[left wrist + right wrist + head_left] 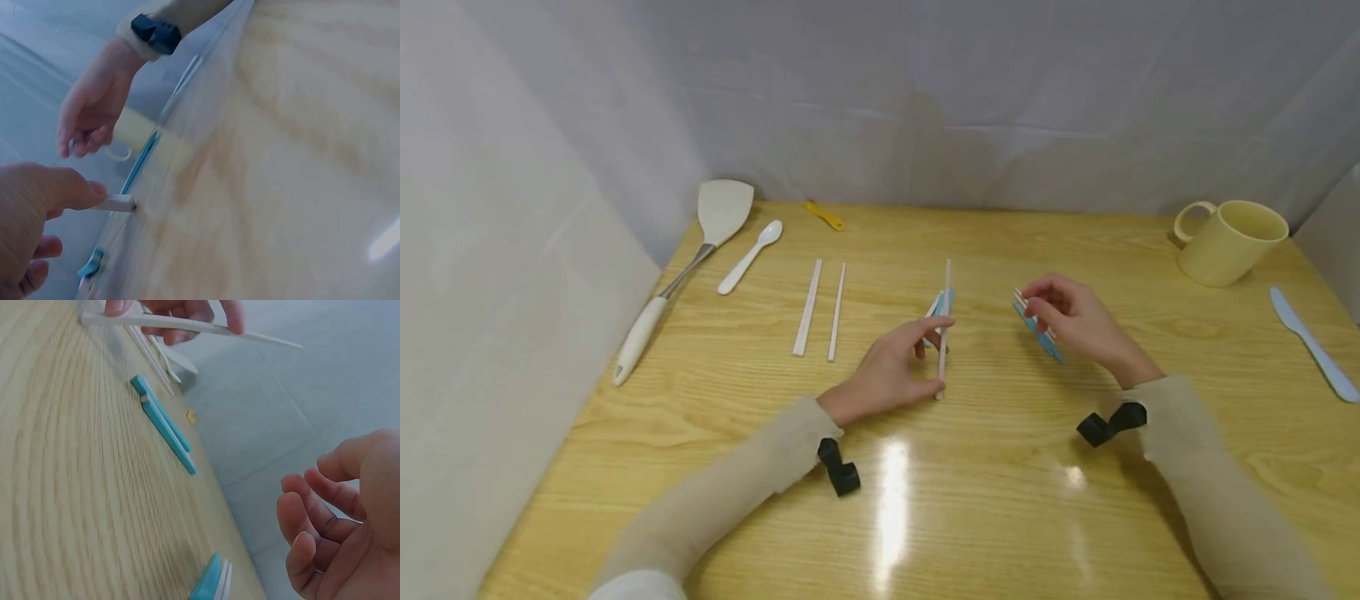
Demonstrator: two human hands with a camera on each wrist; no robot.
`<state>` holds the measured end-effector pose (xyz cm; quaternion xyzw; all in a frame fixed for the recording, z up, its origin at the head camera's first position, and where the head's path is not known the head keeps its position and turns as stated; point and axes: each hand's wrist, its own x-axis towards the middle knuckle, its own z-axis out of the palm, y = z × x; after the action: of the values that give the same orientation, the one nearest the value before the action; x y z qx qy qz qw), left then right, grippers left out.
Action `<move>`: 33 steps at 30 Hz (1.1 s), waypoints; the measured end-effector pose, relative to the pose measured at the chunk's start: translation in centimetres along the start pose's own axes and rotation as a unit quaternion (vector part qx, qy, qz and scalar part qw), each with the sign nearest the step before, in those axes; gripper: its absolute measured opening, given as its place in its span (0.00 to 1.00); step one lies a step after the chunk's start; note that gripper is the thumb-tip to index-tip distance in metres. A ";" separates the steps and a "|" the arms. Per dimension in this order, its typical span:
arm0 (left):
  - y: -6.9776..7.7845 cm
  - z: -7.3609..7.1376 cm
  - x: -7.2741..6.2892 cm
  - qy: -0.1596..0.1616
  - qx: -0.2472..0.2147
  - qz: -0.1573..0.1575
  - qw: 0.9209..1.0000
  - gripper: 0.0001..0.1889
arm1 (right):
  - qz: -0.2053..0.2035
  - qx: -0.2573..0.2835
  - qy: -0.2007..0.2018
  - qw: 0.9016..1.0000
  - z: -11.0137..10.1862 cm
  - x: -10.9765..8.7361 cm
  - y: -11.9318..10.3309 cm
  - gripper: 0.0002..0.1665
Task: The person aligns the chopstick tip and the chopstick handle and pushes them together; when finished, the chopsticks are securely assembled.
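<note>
My left hand [891, 372] holds a white chopstick [943, 354] lengthwise, its thumb at the near, thicker end and a finger farther along. The chopstick is raised over the table, its thin end pointing away. Behind it lies a blue-and-white slim piece [164, 425], partly hidden in the head view. My right hand [1078, 323] hovers with loosely bent fingers over another blue piece [1047, 343] with white sticks along it. In the right wrist view, that hand's fingers [300, 515] hold nothing, and the blue piece with its white prongs [224, 581] lies below on the table.
Two white chopsticks [807, 308] lie left of my left hand. Farther left are a white spoon [748, 258] and a spatula [724, 208]. A small yellow utensil [824, 215] lies at the back. On the right are a yellow mug [1228, 250] and a pale blue knife [1313, 343].
</note>
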<state>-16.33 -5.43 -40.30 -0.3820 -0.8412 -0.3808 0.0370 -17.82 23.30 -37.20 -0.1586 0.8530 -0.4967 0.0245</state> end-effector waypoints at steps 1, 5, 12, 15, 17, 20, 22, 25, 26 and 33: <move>-0.2 -0.4 -0.1 0.000 0.004 -0.014 1.000 0.41 | -0.001 -0.003 0.003 1.000 -0.1 0.0 0.2 0.13; -1.4 -2.2 -0.4 0.005 0.020 -0.053 0.998 0.42 | -0.002 -0.007 0.010 1.000 -0.6 0.0 0.9 0.12; -3.6 -4.4 -0.6 -0.002 0.066 -0.083 0.994 0.43 | 0.002 0.004 0.017 1.000 -1.0 0.1 1.9 0.12; -4.3 -5.0 -0.4 -0.006 0.086 -0.094 0.992 0.41 | 0.005 0.001 0.015 1.000 -1.0 0.1 2.0 0.13; -4.7 -5.2 -0.4 -0.009 0.099 -0.104 0.990 0.40 | 0.007 -0.001 0.013 1.000 -1.0 0.2 2.0 0.14; -5.2 -5.4 -0.4 -0.023 0.117 -0.124 0.985 0.37 | 0.008 0.000 0.013 1.000 -1.0 0.2 2.0 0.13; -5.4 -5.4 -0.4 -0.039 0.131 -0.139 0.981 0.33 | 0.010 0.002 0.013 1.000 -1.1 0.2 2.1 0.13; -5.6 -5.5 -0.6 -0.069 0.155 -0.154 0.973 0.26 | 0.013 0.002 0.014 1.000 -1.2 0.2 2.2 0.13; -5.6 -5.5 -0.6 -0.077 0.163 -0.155 0.971 0.25 | 0.013 0.000 0.014 1.000 -1.3 0.2 2.3 0.14; -5.4 -5.3 -0.4 -0.076 0.173 -0.152 0.970 0.25 | 0.021 -0.024 0.024 0.999 -1.5 0.4 2.9 0.13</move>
<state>-20.95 -11.50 -39.99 -0.2653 -0.9428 -0.2007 -0.0195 -19.20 25.74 -38.94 -0.1291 0.8681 -0.4793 0.0111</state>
